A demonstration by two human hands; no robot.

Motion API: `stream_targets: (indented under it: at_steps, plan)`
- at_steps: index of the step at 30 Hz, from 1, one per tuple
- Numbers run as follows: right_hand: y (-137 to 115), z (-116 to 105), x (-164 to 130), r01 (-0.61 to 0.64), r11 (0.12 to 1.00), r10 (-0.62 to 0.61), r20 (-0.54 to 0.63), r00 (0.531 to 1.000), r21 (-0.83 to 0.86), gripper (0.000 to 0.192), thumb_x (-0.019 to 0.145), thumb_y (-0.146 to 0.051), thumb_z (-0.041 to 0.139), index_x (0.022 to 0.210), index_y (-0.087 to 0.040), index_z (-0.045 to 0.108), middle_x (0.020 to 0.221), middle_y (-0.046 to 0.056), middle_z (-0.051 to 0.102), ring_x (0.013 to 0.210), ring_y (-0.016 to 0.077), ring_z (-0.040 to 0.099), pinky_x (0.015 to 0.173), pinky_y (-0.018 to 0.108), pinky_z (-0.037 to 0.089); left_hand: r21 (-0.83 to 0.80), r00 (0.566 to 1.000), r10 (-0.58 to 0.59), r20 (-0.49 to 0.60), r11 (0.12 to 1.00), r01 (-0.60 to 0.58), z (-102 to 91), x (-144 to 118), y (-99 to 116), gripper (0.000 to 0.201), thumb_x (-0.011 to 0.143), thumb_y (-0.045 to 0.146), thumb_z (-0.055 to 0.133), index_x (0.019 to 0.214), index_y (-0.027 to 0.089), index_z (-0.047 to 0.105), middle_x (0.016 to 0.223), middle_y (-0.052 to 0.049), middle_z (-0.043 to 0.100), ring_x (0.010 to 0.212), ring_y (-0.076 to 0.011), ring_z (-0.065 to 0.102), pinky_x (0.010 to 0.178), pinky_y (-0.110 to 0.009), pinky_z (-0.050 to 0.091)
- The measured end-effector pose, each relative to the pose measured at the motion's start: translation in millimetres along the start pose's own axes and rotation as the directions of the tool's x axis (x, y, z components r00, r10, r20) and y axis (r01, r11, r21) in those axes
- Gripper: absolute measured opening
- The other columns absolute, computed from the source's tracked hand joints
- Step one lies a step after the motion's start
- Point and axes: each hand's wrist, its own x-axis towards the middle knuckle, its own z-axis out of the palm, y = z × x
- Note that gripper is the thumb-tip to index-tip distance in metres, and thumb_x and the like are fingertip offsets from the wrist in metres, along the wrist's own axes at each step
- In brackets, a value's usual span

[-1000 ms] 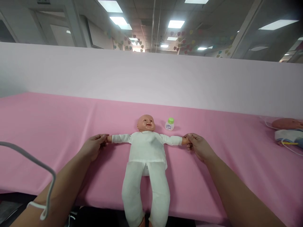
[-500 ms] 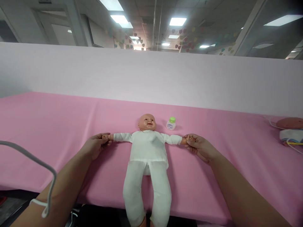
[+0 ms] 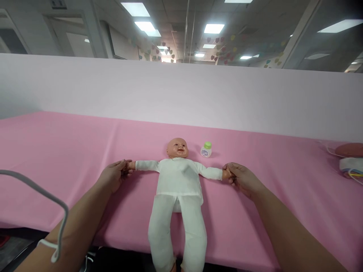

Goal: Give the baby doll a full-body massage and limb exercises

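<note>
A baby doll (image 3: 179, 177) with a white cloth body lies face up, its arms stretched out sideways and its legs reaching over the near edge. My left hand (image 3: 115, 173) is closed round the doll's hand at the left. At the other side my right hand (image 3: 242, 178) grips the doll's other hand, thumb on top. Both doll hands are largely covered by my fingers. Beside the doll's head stands a small clear bottle (image 3: 206, 150) with a green cap and a printed label.
Pink sheeting (image 3: 70, 151) covers the surface, backed by a white panel (image 3: 181, 94). At the far right lie a brown rounded object (image 3: 349, 150) and a folded cloth bundle (image 3: 351, 165) with cords. A grey cable (image 3: 39, 189) arches over my left forearm.
My right hand has shifted slightly outward and down, and the doll's arm on that side slopes a little lower. Its fingers now cover more of the doll's hand. The left hand holds still.
</note>
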Motion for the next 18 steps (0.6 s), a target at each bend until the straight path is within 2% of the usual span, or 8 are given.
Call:
stream_targets:
  at_steps: [4,8,11,15,18]
  plan:
    - [3,-3,2,0.009,0.998,-0.010,0.012,1.000,0.068,0.037,0.089,-0.060,0.071,0.097,-0.024,0.073,0.080,0.002,0.064,0.064,0.0140,0.054,0.058,0.028,0.046,-0.027,0.999,-0.020,-0.031,0.999,0.019,3.7,-5,4,0.023,0.093,0.007,0.053,0.106,0.008,0.072,0.080,-0.013,0.076,0.059,-0.0158,0.070,0.055,-0.025,0.058]
    - [1,-3,0,-0.024,0.991,0.023,0.009,1.000,0.131,0.031,0.088,-0.045,0.078,0.113,-0.028,0.074,0.102,0.006,0.072,0.089,0.0196,0.067,0.074,0.030,0.057,-0.050,1.000,-0.020,0.007,0.999,0.021,3.8,-7,5,0.026,0.088,0.000,0.054,0.107,0.007,0.071,0.086,-0.015,0.077,0.062,-0.0169,0.073,0.058,-0.026,0.060]
    - [-3,-2,-3,-0.036,0.984,0.030,0.036,0.999,0.173,0.032,0.084,-0.037,0.083,0.114,-0.028,0.074,0.113,0.007,0.073,0.103,0.0226,0.069,0.083,0.032,0.060,-0.050,1.000,-0.015,0.024,0.999,0.016,2.5,-6,4,0.025,0.085,0.000,0.060,0.106,0.007,0.071,0.084,-0.014,0.077,0.064,-0.0163,0.073,0.059,-0.024,0.060]
    - [-6,-2,-7,-0.002,0.985,-0.014,0.090,0.996,0.173,0.033,0.076,-0.034,0.091,0.105,-0.027,0.077,0.107,0.005,0.071,0.095,0.0190,0.068,0.083,0.029,0.060,-0.022,0.996,0.011,0.085,1.000,-0.009,-1.0,-5,1,0.025,0.081,0.003,0.069,0.105,0.008,0.074,0.084,-0.012,0.077,0.067,-0.0144,0.072,0.061,-0.021,0.058]
    - [-8,-2,-9,0.034,0.992,-0.046,0.089,0.995,0.125,0.039,0.070,-0.038,0.095,0.102,-0.025,0.077,0.100,0.004,0.069,0.084,0.0163,0.063,0.073,0.028,0.057,0.013,0.994,0.012,0.111,1.000,-0.013,-3.4,-3,-1,0.023,0.081,0.012,0.076,0.104,0.010,0.077,0.082,-0.011,0.077,0.068,-0.0142,0.071,0.060,-0.020,0.057]
